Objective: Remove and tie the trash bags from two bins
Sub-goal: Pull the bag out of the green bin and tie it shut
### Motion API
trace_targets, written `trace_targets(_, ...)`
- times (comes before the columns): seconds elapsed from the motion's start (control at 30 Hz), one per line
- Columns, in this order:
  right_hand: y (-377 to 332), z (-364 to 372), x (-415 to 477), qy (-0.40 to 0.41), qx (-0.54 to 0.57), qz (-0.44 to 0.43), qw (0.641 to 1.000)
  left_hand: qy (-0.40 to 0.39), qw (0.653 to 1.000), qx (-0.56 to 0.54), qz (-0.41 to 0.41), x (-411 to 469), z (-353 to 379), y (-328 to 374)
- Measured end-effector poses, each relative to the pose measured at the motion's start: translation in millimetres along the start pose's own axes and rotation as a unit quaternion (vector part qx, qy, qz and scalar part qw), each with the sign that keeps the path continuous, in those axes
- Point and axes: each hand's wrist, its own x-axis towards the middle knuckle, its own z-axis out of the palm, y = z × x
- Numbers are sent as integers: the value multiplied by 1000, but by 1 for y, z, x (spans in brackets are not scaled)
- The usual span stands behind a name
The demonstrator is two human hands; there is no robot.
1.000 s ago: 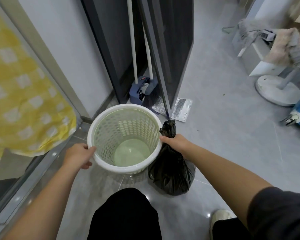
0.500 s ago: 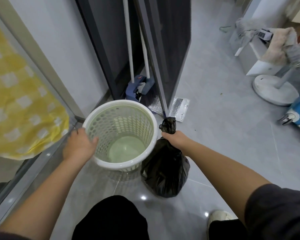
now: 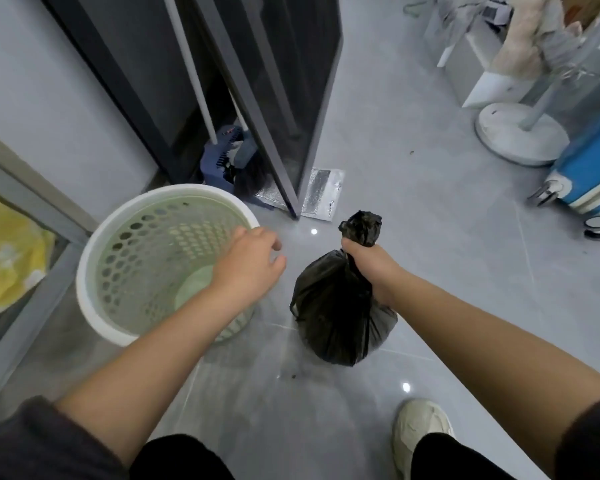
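Soft even light, floor (image 3: 378, 133) glare spots, wide-angle edge warp, slight blur.

A blue dustpan (image 3: 222, 159) is tucked behind a dark door (image 3: 291, 81); a white fan base (image 3: 520, 133) and blue suitcase (image 3: 593, 171) are seen nearby.

Head view, looking down: the right hand (image 3: 368, 268) grips the gathered neck of a black trash bag (image 3: 333, 313), whose twisted top stands up above the fist, over the grey tiled floor (image 3: 413, 209). The left hand (image 3: 246, 268) lies over the right side of the white perforated bin (image 3: 187, 191), its fingers (image 3: 274, 245) loosely spread and holding nothing. Behind the bin, a blue dustpan (image 3: 222, 157) stands beside a dark door (image 3: 291, 81); a white fan base (image 3: 520, 133) and a blue suitcase (image 3: 589, 174) stand at far right.
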Motion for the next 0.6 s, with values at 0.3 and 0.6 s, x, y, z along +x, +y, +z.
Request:
trace_targets(0.3,5,-22,24,17,272,43,961,-60,984,55,157,7,51,59)
trace_targets(0.6,9,-39,44,34,147,-45,987,3,999,-39,29,32,102,89)
